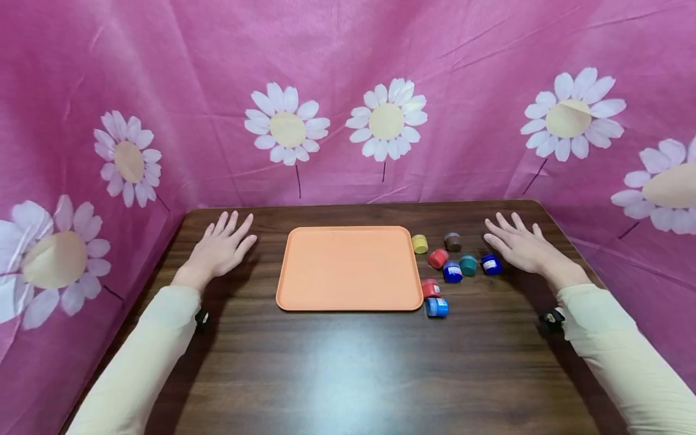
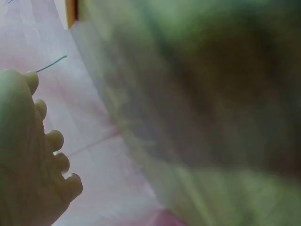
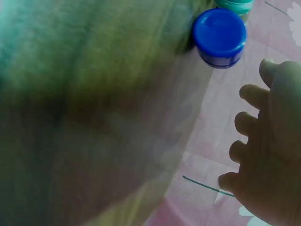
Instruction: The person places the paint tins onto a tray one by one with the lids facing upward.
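My left hand is held palm down over the table's left side, fingers spread, holding nothing. On the other side my right hand is spread the same way, also holding nothing. Nearest to it is a dark blue paint jar, which shows its blue lid in the right wrist view. Left of that jar lie a green jar, another blue jar, a brown jar, a red jar and a yellow jar. A second red jar and a lighter blue jar lie nearer the front.
An orange tray lies at the middle of the brown wooden table, its right edge close beside several jars. A pink cloth with white flowers hangs around the table's back and sides.
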{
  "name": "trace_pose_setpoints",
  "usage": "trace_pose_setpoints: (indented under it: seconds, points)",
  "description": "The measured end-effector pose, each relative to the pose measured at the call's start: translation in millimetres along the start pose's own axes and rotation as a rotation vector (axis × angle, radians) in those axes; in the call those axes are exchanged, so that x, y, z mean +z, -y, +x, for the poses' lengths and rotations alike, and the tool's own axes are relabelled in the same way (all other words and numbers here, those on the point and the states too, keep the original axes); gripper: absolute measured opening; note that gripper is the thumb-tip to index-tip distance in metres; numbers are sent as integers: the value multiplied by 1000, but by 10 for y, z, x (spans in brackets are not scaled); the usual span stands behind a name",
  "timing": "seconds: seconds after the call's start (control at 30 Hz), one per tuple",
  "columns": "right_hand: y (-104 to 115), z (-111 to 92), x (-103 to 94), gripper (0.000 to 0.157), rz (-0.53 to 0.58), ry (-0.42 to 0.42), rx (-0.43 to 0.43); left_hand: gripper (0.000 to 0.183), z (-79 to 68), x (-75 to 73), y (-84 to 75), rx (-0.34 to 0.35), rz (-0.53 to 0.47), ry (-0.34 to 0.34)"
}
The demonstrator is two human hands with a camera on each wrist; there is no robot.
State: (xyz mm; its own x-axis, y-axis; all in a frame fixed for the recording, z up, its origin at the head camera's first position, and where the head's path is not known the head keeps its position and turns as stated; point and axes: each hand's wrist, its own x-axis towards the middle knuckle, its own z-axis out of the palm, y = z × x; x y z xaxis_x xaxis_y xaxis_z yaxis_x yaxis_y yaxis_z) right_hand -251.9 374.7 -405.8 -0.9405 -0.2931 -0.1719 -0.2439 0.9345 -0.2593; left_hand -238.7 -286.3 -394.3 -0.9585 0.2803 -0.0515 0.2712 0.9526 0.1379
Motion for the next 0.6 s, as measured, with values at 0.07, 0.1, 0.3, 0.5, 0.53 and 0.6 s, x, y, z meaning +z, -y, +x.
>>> trace_pose_setpoints:
  seconds: [0.07,0.1,0.3,0.5,0.53,0.6]
  points:
    - [9,2,-46,72,27,24,3,68,42,-82,-17,8,18,-3]
    - [7,-2,-76,72,47,39,1,68,67,-126,-26,12,21,-2]
    - [-23,-115,-229,73,226,98,-13,83,168,-345,-123,48,-231,93]
    - [-67,-226,-243,71,522,143,-48,110,200,-344,-236,65,-642,246]
    - [-75,-237,-231,71,564,155,-43,110,204,-317,-256,61,-705,280]
    - [-90,-257,-202,71,645,175,-12,110,211,-254,-300,39,-830,351]
